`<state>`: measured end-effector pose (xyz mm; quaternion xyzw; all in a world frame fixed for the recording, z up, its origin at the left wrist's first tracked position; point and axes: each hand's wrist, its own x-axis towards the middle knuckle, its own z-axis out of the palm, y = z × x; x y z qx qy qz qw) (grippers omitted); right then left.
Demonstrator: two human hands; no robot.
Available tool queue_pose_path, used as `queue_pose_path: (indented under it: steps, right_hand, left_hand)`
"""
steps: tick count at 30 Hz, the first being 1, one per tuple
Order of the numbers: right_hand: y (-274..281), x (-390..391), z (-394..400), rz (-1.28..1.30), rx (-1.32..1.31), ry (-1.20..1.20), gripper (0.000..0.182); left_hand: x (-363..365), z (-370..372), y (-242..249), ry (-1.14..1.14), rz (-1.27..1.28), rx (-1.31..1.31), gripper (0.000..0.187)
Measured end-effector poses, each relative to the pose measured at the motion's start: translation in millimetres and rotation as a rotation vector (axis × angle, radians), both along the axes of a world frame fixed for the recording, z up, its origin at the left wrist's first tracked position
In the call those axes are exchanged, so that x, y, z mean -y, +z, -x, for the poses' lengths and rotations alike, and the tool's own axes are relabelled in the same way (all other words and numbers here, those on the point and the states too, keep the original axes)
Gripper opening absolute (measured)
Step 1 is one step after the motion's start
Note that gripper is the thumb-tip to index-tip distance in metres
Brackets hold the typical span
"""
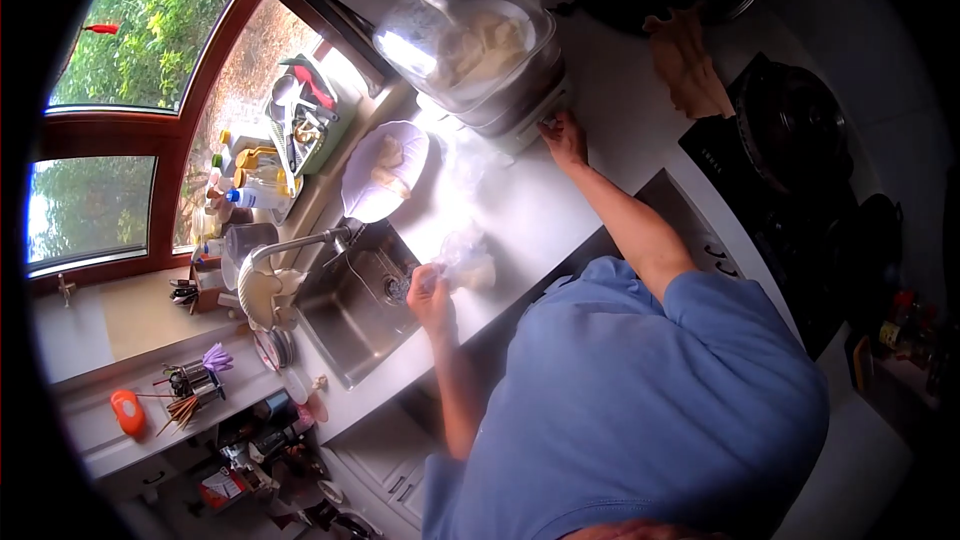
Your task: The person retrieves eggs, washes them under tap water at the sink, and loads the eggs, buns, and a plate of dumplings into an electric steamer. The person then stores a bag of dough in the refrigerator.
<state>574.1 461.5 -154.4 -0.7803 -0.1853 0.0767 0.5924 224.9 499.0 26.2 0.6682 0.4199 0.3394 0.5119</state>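
Note:
A clear plastic bag (468, 262) with something pale inside hangs from my left hand (428, 298), whose fingers are closed on it beside the sink's edge. My right hand (566, 140) reaches to the front panel of an electric steamer (515, 120). Its fingers are bent together against the panel's right end; whatever they pinch there is hidden. Under the steamer's clear domed lid (440, 15) lie several pale pieces of food (490, 45). Between steamer and sink, a white scalloped bowl (360, 185) holds pale, dough-like pieces (390, 168).
The steel sink (350, 335) with its faucet (300, 243) is on the left. A utensil rack (310, 135) and several bottles (245, 180) line the windowsill. At right are a brown cloth (690, 65) and a black cooktop (760, 160) with a dark lidded pan (795, 120).

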Motion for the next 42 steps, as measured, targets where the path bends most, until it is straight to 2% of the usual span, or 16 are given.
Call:
queue_pose_path:
  steps: [4, 7, 10, 11, 14, 15, 18, 22, 25, 29, 32, 35, 36, 37, 40, 42]
  right_hand:
    - [13, 4, -1, -0.080, -0.117, 0.033, 0.033]
    - [-17, -5, 2, -0.413, -0.574, 0.058, 0.034]
    - [-12, -10, 6, -0.616, -0.693, 0.001, 0.033]
    - [-6, -7, 5, -0.623, -0.806, 0.016, 0.035]
    - [-115, -43, 15, -0.655, -0.701, 0.076, 0.040]
    - [-96, -30, 21, -0.683, -0.793, 0.090, 0.048]
    - [-46, 8, 30, -0.227, -0.626, 0.073, 0.051]
    - [-41, 24, 38, -0.241, -0.618, 0.031, 0.050]
    - [-33, 31, 38, -0.266, -0.663, 0.017, 0.048]
    - [-41, 15, 38, -0.323, -0.603, -0.019, 0.038]
    - [-54, -11, 39, -0.445, -0.641, -0.014, 0.037]
    - [-5, 4, 18, -0.393, -0.608, -0.051, 0.038]
    - [-4, 3, 19, -0.398, -0.610, -0.070, 0.039]
    - [-9, 1, 18, -0.396, -0.659, -0.016, 0.048]
    - [-5, -3, 20, -0.441, -0.629, -0.131, 0.042]
    - [1, 1, 23, -0.400, -0.542, -0.159, 0.047]
  left_hand:
    - [5, -13, 4, 0.075, 0.022, 0.003, 0.010]
    - [11, -24, 9, 0.094, 0.061, -0.038, 0.010]
    - [14, -29, 13, 0.079, 0.067, -0.044, 0.010]
    - [13, -27, 12, 0.078, 0.063, -0.090, 0.011]
    - [19, -34, 22, 0.068, 0.074, -0.118, 0.012]
    - [20, -36, 27, 0.056, 0.088, -0.145, 0.014]
    - [14, -31, 25, 0.002, 0.001, -0.246, 0.015]
    - [14, -37, 39, -0.064, 0.003, -0.368, 0.016]
    - [4, -20, 34, -0.094, -0.103, -0.521, 0.021]
    - [1, -7, 32, -0.120, -0.181, -0.691, 0.030]
    - [-1, -7, 33, -0.184, -0.259, -0.772, 0.031]
    - [-2, -11, 38, -0.237, -0.297, -0.853, 0.032]
    - [-5, -11, 42, -0.260, -0.305, -0.884, 0.032]
    - [-9, -6, 42, -0.259, -0.237, -0.836, 0.034]
    - [-24, -2, 43, -0.221, -0.163, -0.935, 0.038]
    - [-31, -8, 43, -0.267, -0.253, -1.037, 0.035]
